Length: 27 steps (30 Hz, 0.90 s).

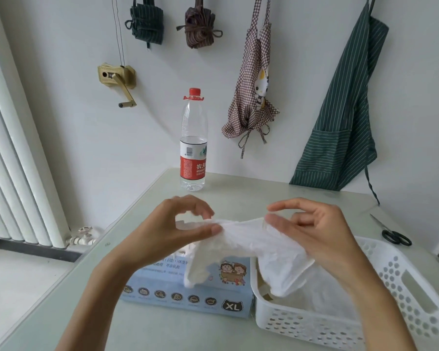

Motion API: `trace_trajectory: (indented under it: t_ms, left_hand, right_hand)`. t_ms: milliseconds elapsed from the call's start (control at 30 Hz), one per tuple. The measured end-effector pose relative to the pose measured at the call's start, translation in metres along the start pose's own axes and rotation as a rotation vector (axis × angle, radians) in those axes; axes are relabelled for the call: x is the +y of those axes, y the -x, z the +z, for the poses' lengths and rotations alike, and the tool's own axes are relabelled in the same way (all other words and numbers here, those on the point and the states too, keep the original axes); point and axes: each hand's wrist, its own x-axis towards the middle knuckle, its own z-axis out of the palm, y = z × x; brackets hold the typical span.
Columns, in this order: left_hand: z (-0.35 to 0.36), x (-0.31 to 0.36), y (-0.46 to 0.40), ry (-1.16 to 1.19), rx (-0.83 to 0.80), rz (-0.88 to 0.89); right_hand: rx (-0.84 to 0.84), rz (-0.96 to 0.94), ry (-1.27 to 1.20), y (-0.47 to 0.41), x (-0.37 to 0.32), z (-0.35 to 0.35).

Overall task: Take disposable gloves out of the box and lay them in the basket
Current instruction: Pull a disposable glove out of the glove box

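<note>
On the pale table (61, 295) a white glove (251, 247) hung stretched between both hands, above the blue box (188, 297) and the white basket (401, 282). Left hand (173, 226) pinched its left end; right hand (312, 231) pinched its right end. Far behind stood a water bottle (193, 148).

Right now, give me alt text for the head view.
Both hands, left hand and right hand, pinch a white glove stretched between them, above a blue glove box and a white basket to its right on the table.
</note>
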Motion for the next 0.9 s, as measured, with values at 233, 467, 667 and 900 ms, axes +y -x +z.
trace_trajectory:
  t_ms: [233, 467, 667, 900]
  left_hand:
    - [0.013, 0.031, -0.01, 0.228, -0.062, 0.003]
    - [0.05, 0.053, -0.036, 0.285, -0.053, -0.017]
    - [0.06, 0.063, -0.049, -0.045, -0.256, 0.008]
    - [0.092, 0.097, -0.069, 0.112, -0.528, 0.037]
  right_hand:
    - [-0.212, 0.178, 0.249, 0.011, -0.018, -0.046]
    - [0.142, 0.235, -0.2, 0.025, 0.002, -0.077]
    - [0.024, 0.14, -0.223, 0.02, -0.018, -0.097]
    - [-0.13, 0.038, 0.004, 0.021, -0.042, -0.109]
